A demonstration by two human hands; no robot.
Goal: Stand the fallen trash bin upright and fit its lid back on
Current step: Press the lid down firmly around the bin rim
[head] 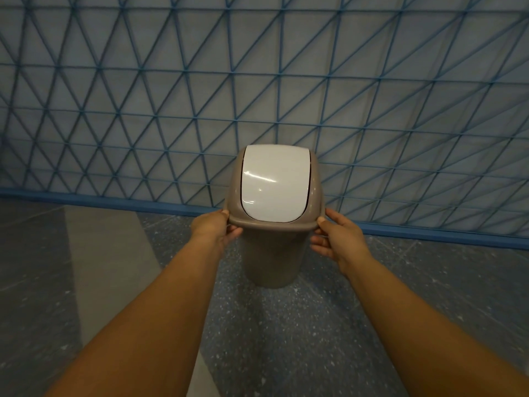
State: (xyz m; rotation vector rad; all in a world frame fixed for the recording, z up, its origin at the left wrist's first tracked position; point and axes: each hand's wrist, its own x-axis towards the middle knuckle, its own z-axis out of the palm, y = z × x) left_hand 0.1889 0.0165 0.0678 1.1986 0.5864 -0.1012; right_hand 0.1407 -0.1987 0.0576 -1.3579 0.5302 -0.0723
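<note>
A taupe plastic trash bin [270,262] stands upright on the speckled floor in front of the wall. Its domed taupe lid [315,193] with a white swing flap [274,181] sits on top of the bin. My left hand [217,229] grips the lid's rim on the left side, thumb on top and fingers under the edge. My right hand [336,239] holds the rim on the right side the same way. Both forearms reach in from the bottom of the view.
A wall [114,96] with a blue triangular lattice pattern rises right behind the bin, ending in a blue baseboard [114,199]. The floor [286,325] is dark speckled stone with lighter grey bands at the left.
</note>
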